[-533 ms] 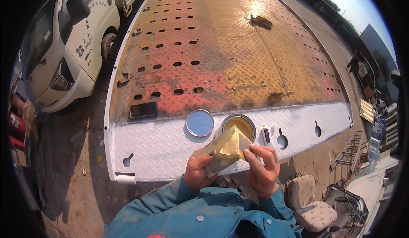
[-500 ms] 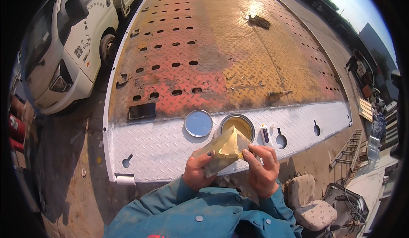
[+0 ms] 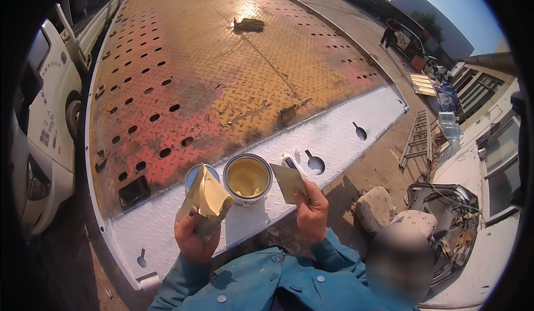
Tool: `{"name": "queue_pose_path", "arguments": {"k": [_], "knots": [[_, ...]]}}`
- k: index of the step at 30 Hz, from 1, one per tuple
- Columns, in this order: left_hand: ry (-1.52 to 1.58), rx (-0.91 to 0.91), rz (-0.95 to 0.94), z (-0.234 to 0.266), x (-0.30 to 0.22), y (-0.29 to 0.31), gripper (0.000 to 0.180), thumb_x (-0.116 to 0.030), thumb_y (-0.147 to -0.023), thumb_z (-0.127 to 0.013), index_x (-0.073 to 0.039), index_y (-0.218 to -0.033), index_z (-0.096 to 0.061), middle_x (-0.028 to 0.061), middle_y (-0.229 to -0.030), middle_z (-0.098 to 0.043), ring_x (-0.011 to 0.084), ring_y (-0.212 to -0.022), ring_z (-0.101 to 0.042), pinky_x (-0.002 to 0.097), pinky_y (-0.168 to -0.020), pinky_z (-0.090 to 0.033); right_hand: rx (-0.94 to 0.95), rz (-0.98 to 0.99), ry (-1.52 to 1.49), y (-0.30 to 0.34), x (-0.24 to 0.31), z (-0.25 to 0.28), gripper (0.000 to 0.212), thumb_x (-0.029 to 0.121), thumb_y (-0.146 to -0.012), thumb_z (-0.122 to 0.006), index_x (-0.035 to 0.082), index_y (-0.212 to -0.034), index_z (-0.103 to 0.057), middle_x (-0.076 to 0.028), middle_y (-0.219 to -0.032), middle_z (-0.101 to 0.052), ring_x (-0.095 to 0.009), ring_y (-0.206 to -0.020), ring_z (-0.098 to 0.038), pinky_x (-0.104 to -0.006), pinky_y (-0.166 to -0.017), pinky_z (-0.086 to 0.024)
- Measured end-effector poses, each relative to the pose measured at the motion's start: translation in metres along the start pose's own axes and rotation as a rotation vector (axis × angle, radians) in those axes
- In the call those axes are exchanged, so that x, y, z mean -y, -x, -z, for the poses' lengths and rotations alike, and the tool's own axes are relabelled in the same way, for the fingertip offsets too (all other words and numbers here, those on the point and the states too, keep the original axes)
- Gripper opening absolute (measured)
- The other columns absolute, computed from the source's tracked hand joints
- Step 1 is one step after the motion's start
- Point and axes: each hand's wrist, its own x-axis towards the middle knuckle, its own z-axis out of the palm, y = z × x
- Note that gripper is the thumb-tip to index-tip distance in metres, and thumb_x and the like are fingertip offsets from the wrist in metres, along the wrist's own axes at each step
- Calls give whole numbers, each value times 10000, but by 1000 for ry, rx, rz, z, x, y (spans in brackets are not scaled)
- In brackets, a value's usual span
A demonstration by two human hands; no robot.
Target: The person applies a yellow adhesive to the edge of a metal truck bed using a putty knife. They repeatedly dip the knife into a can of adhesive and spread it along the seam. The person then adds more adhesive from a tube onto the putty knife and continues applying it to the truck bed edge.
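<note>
My left hand [image 3: 196, 237] is closed around a flat putty board [image 3: 209, 227] that carries a thick mound of yellow putty [image 3: 211, 195]. A thin, flat putty spreader [image 3: 288, 183] is pinched in my right hand [image 3: 312, 211], upright beside the can. Between the two hands an open can [image 3: 226, 173] of the same yellow putty stands on the white-painted strip. Its round lid [image 3: 192, 174] lies to the left, partly hidden behind the putty on my board. Just beyond the spreader lies a small white and dark tube [image 3: 288, 161].
A black phone [image 3: 134, 192] lies at the left of the worn red and yellow deck [image 3: 167, 173]. Farther off are a handled tool [image 3: 289, 110] and a dark rag [image 3: 248, 25]. A white truck [image 3: 53, 138] stands left; a ladder [image 3: 418, 137] and a person [image 3: 390, 33] are right.
My hands have moved apart. The spreader has left the putty and swung to the can's right; the loaded board has gone left, across the lid. The whole view has turned right.
</note>
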Motion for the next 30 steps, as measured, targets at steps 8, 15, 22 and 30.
{"name": "queue_pose_path", "arguments": {"k": [8,15,22,30], "knots": [[9,-103,294,3,36,13,601,-224,-1137,-616,112,-1622,-501,252,-1576,-666,393,-1448,-674,553,-1263,-515,1,-677,-904,-15,28,-11,344,106,-1143,-620,-7,-1468,-636,-133,-1282,-779,-224,-1129,-780,-369,-993,-648],[125,-85,516,-2,46,12,604,-222,-1134,-601,125,-1617,-498,252,-1567,-671,375,-1450,-673,518,-1289,-490,303,-969,-1166,10,16,-24,403,124,-1156,-604,-35,-1523,-552,-197,-1370,-754,-256,-1202,-803,-420,-994,-695],[390,-33,224,41,33,22,578,-329,-1168,-600,3,-1637,-530,179,-1552,-698,356,-1407,-701,542,-1193,-567,193,-946,-955,36,-30,4,342,127,-1171,-613,-17,-1481,-611,-152,-1340,-778,-235,-1167,-800,-391,-1015,-671],[-130,-463,340,11,77,47,623,-348,-1203,-584,-12,-1712,-458,156,-1708,-576,337,-1586,-541,594,-1375,-352,245,-827,-873,15,-34,-17,350,176,-1243,-534,-8,-1534,-599,-105,-1420,-741,-191,-1262,-742,-380,-1110,-606]]}}
